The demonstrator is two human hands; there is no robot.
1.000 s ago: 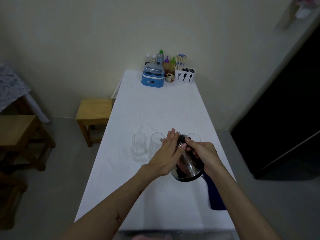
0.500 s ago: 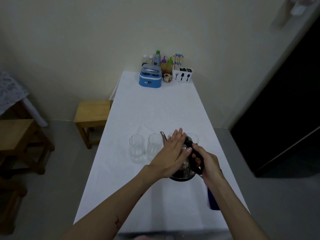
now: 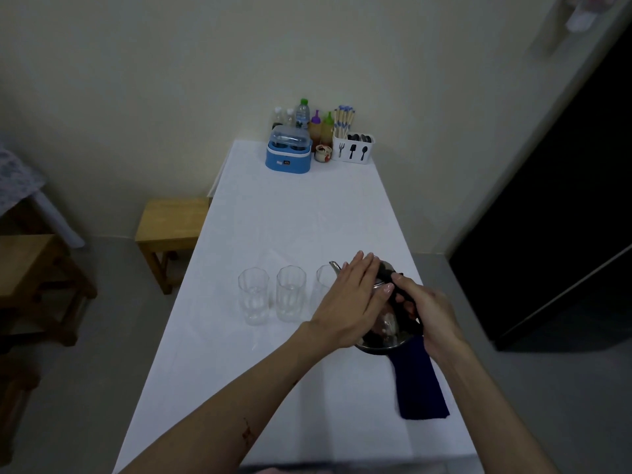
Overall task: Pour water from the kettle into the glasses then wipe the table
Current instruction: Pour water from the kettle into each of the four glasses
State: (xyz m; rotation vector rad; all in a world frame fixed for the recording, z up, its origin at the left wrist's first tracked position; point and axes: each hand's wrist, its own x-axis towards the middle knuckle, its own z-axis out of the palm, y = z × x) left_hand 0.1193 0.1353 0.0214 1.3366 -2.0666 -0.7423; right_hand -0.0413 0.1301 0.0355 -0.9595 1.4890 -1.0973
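Observation:
A shiny steel kettle (image 3: 384, 331) with a black handle is held tilted above the white table (image 3: 297, 220), its spout (image 3: 336, 266) pointing left over a third glass (image 3: 323, 282). My right hand (image 3: 422, 309) grips the black handle. My left hand (image 3: 352, 299) lies flat with fingers extended against the kettle's lid and side. Two clear glasses (image 3: 253, 295) (image 3: 290, 293) stand in a row left of the third one, which my left hand partly hides. A dark blue cloth (image 3: 419, 384) lies on the table under the kettle, near the right edge.
At the table's far end stand a blue container (image 3: 289, 155), several bottles (image 3: 302, 112), a small jar (image 3: 323, 153) and a white cutlery holder (image 3: 354, 150). A wooden stool (image 3: 171, 224) stands left of the table. A dark doorway (image 3: 561, 186) is on the right.
The kettle has shifted slightly right and tipped, with its spout now by the third glass. Both hands stayed on it. The head view moved, showing more of the blue cloth.

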